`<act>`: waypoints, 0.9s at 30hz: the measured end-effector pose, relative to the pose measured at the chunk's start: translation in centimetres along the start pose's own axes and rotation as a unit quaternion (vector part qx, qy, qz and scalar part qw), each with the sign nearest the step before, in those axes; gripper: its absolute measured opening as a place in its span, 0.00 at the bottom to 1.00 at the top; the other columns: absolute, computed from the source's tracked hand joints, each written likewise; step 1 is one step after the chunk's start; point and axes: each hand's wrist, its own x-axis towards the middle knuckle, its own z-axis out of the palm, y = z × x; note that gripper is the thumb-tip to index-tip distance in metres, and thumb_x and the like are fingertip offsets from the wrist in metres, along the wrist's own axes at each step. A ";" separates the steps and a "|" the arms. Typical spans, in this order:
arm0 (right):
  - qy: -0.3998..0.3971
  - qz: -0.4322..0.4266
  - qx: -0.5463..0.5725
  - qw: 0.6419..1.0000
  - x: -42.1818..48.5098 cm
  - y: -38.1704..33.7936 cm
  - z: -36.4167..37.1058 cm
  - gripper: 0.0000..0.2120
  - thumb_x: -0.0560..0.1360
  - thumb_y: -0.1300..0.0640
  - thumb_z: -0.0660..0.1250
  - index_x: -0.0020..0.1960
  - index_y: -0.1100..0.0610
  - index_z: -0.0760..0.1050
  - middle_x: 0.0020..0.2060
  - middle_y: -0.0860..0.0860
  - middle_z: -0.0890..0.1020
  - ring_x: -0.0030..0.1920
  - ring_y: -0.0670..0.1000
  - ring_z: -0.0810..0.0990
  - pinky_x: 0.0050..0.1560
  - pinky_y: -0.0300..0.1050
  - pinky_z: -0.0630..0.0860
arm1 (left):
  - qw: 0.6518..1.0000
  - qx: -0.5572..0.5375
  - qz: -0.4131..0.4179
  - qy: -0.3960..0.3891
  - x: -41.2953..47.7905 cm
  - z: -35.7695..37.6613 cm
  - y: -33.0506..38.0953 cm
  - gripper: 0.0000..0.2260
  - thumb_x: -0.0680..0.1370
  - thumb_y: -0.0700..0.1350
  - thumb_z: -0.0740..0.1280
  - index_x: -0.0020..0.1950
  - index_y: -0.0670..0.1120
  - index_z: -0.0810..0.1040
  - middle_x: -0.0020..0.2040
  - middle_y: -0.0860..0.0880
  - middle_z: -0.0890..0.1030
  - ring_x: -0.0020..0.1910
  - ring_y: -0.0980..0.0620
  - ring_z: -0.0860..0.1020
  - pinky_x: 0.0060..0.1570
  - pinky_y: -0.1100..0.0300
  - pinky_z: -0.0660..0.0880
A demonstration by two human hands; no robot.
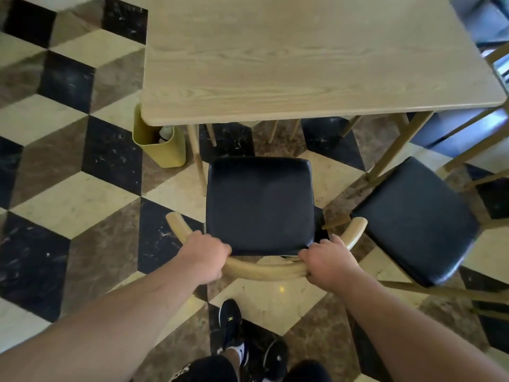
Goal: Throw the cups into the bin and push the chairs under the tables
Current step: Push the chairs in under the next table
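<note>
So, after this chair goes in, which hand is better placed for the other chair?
Right, likely. The right hand and left hand both grip the near chair's backrest, but the second chair stands just beside the right hand.

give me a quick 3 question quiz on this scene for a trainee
1. True or false: the left hand and the right hand both grip the curved light-wood backrest of the black-cushioned chair.
2. Where does the yellow plastic bin stand relative to the pale wooden table? A) on top of it B) on the tiled floor at its near left corner C) on a seat
3. How many black-cushioned seats on the near side are not under the tabletop?

Key: 1 true; 2 B; 3 two, the gripped chair and a second chair to its right.
</note>
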 end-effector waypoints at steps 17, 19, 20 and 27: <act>0.056 -0.039 -0.011 0.998 12.5 10.1 -12.1 0.13 0.78 0.43 0.72 0.60 0.43 0.75 0.48 0.46 0.79 0.52 0.53 0.80 0.59 0.58 0.74 | 0.998 -0.019 -0.054 0.010 11.2 -11.2 -8.5 0.07 0.78 0.52 0.71 0.55 0.56 0.78 0.43 0.54 0.79 0.41 0.51 0.78 0.44 0.52 0.76; 0.052 -0.047 -0.020 0.997 13.6 11.2 -13.5 0.13 0.78 0.43 0.71 0.59 0.44 0.75 0.46 0.45 0.75 0.52 0.54 0.79 0.58 0.58 0.73 | 0.998 -0.023 -0.065 0.008 12.2 -12.3 -9.1 0.07 0.78 0.52 0.71 0.55 0.57 0.78 0.41 0.54 0.78 0.38 0.52 0.76 0.41 0.53 0.74; 0.049 -0.052 -0.021 0.997 14.1 11.7 -14.2 0.13 0.78 0.43 0.71 0.59 0.44 0.75 0.45 0.45 0.74 0.52 0.54 0.79 0.57 0.57 0.73 | 0.997 -0.026 -0.070 0.004 12.8 -12.7 -9.3 0.07 0.78 0.52 0.71 0.54 0.57 0.77 0.40 0.54 0.77 0.37 0.53 0.76 0.40 0.53 0.73; 0.039 -0.057 -0.033 0.997 17.1 13.9 -17.1 0.12 0.79 0.45 0.70 0.60 0.45 0.75 0.52 0.48 0.81 0.55 0.56 0.80 0.61 0.59 0.74 | 0.995 -0.027 -0.093 -0.014 15.9 -15.0 -11.2 0.07 0.78 0.53 0.71 0.55 0.57 0.78 0.42 0.55 0.80 0.41 0.51 0.79 0.45 0.52 0.77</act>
